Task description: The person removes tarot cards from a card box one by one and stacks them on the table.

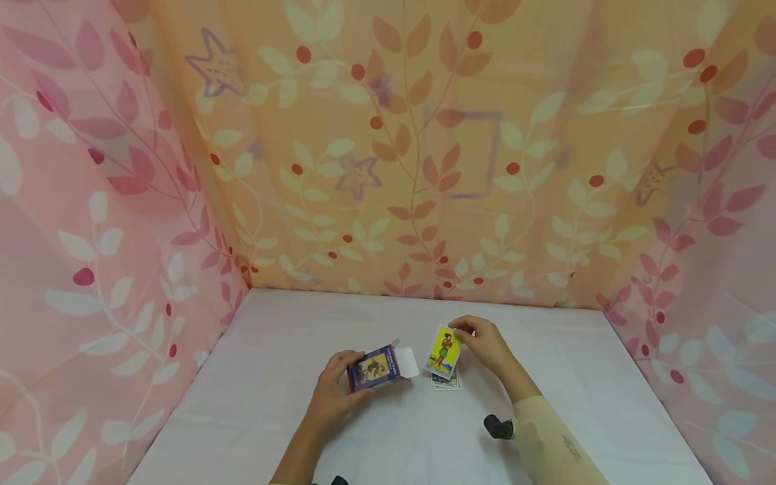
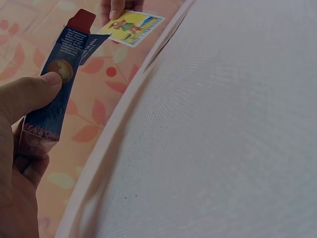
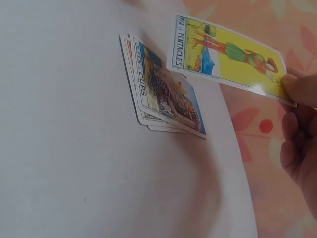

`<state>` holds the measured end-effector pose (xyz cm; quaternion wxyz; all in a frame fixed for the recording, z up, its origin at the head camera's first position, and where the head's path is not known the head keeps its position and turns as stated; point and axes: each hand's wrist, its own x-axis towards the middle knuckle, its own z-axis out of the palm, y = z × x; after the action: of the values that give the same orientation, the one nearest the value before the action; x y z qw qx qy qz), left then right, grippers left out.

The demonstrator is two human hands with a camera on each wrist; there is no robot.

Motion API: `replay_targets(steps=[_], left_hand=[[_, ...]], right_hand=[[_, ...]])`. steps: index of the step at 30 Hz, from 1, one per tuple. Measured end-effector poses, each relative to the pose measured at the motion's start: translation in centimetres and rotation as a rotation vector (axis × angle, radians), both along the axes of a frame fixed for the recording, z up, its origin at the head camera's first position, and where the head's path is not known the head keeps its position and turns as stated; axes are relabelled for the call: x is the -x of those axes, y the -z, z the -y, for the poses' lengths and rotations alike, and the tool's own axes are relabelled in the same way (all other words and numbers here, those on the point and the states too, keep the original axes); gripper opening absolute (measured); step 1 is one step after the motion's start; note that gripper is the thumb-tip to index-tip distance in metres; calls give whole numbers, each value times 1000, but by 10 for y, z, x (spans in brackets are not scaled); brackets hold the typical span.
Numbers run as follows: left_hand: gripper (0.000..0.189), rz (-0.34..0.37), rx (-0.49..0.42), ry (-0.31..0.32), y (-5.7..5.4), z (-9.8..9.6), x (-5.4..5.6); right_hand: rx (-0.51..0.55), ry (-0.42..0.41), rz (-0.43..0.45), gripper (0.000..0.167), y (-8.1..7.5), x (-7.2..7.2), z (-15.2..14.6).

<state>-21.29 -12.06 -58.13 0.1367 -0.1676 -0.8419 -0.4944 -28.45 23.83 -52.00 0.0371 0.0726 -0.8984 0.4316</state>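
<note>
First inspector: What do we record for the left hand (image 1: 330,392)?

Second inspector: We find it curled round a dark blue, rectangular cardboard box (image 1: 374,369), thumb along one narrow side. A white flap (image 1: 407,362) stands out from the open end, which faces the cards. We note the box left of the middle of the white, cloth-covered tabletop (image 1: 254,411), in from its far edge; we cannot tell whether it touches the cloth

First inspector: And the right hand (image 1: 488,341)?

Second inspector: Thumb and fingers pinch one corner of a yellow-faced, white-bordered paper card (image 1: 444,351), captioned Pentacles and printed with a standing figure. We observe it tilted and raised over a small, loosely squared stack of printed cards (image 3: 171,94), Queen of Cups on top; whether card and stack touch we cannot tell

First inspector: Where does the stack lie?

Second inspector: On the tabletop, just right of its middle, in from the far edge and well apart from both far corners. The white flap is near it

First inspector: Surroundings?

Second inspector: We log a beige sleeve (image 1: 558,441) on the right arm, a small black object (image 1: 498,427) beside its cuff, and an orange, leaf-patterned fabric curtain (image 1: 418,168) behind the far edge
</note>
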Motion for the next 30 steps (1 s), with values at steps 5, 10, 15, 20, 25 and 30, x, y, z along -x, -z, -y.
replay_targets(steps=[5,10,15,20,25,30], left_hand=[[78,-6,-1,3,-1,0,1],[78,8,-15,5,-2,1,1],[78,-3,6,3,-1,1,1],[78,-1,21,2,0,1,2],[78,5,32,-1,1,2,1],[78,2,24,1,1,2,0]], right_hand=[[-8,-22,69,14,2,9,3],[1,-18,136,13,6,17,6],[10,-14,191,13,16,24,5],[39,-24,227,13,25,28,4],[23,-46,220,13,32,29,5],[6,-46,210,12,38,27,6]])
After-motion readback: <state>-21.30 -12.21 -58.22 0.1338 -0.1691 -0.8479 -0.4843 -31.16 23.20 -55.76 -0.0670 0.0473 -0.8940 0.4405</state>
